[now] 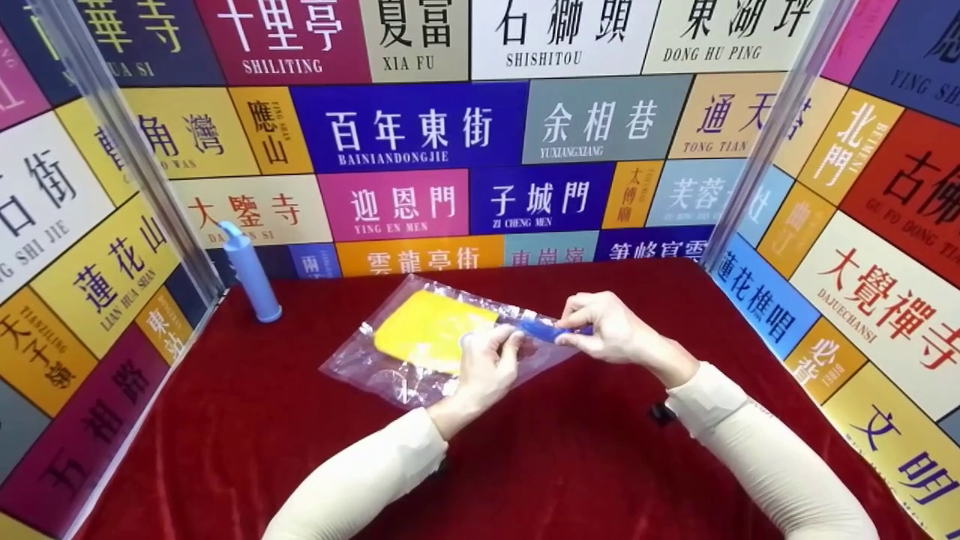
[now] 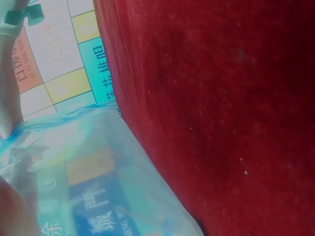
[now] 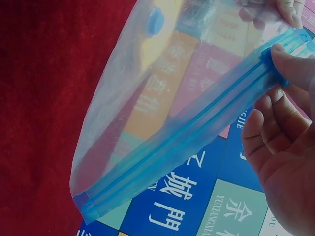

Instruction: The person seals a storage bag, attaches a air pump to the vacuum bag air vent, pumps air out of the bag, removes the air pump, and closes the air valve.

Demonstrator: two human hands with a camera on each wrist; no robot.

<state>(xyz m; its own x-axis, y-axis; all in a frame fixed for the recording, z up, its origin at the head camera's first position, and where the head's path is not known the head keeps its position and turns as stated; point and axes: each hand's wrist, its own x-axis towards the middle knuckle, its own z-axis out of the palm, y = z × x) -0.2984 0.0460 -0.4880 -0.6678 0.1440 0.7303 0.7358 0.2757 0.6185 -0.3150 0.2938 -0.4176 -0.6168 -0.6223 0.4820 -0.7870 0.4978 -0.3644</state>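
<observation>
pinching a small bright-blue plastic slider (image 3: 273, 62) between thumb and fingers, the right hand (image 1: 611, 330) is at the edge of a clear plastic bag with a blue zip strip (image 1: 356, 364)! over on the other side, the left hand (image 1: 487, 367) has thumb and fingers pressed together on the bag, near that same zip edge. and where's the bag? slung between the hands, tilted above a dark red velvety cloth (image 1: 225, 435); whether its lower edge touches down, one can't tell.

inside lies a flat yellow piece with rounded corners (image 1: 427, 322), its right-hand end lost behind the left hand and the glare on the plastic; its material is hard to make out. a round blue disc (image 3: 155, 21) sits on the bag, clear in the right wrist view, only faint from the head.

now the poses: left forearm, in a cream sleeve (image 1: 367, 472), reaches up from below, knuckles outward; right forearm angles in from the right, wrist bent, its other fingers loosely curled below the slider. both sleeves run out of frame. the left wrist view is little help, its own hand a blurred patch cut off at the edge. well apart at back left, a pale-blue plastic cylinder (image 1: 259, 281) leans slightly.
</observation>
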